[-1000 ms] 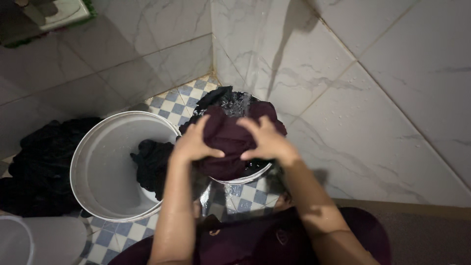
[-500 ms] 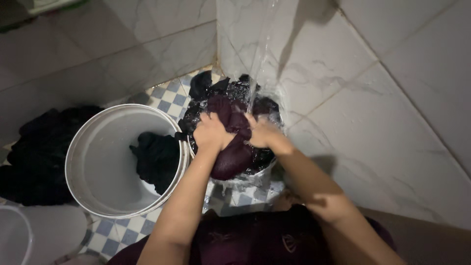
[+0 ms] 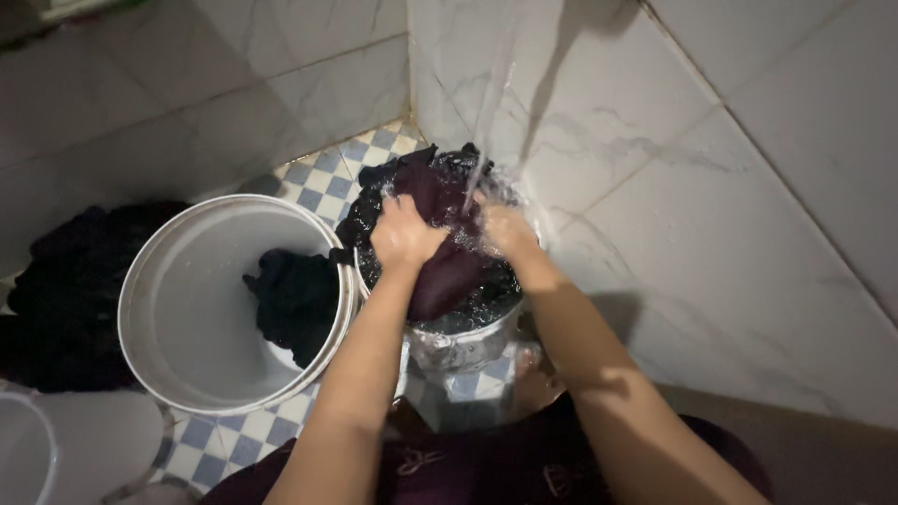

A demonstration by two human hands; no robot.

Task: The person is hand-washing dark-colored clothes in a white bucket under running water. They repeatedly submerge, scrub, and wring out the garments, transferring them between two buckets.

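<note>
Both hands clamped on one wet maroon cloth (image 3: 440, 271) just above the middle of the frame, over a small bucket (image 3: 463, 341) tucked into the corner of the tiled walls. Left hand (image 3: 404, 234) fisted on the cloth's left side, right hand (image 3: 508, 231) fisted on its right, knuckles close together, the fabric bunched between them. Held there, by the look of it, to sit right under the stream of water (image 3: 488, 112) falling from the top of the frame and splashing between the two fists. Lower part of the cloth hanging down into the bucket, where water and other dark cloth show around it. Water sheeting over the bucket's near rim onto the checked blue-and-white floor (image 3: 327, 182).

Left of centre, touching the small bucket, a big white bucket (image 3: 178, 309) with a dark garment (image 3: 295, 299) draped over its right edge, likely parked there out of the flow. At the left edge of the frame, a heap of dark clothes (image 3: 65, 299) on the floor against the wall. In the lower left corner, part of another white tub (image 3: 37, 458). Along the bottom edge, maroon clothing on the person's lap, forearms wet.
</note>
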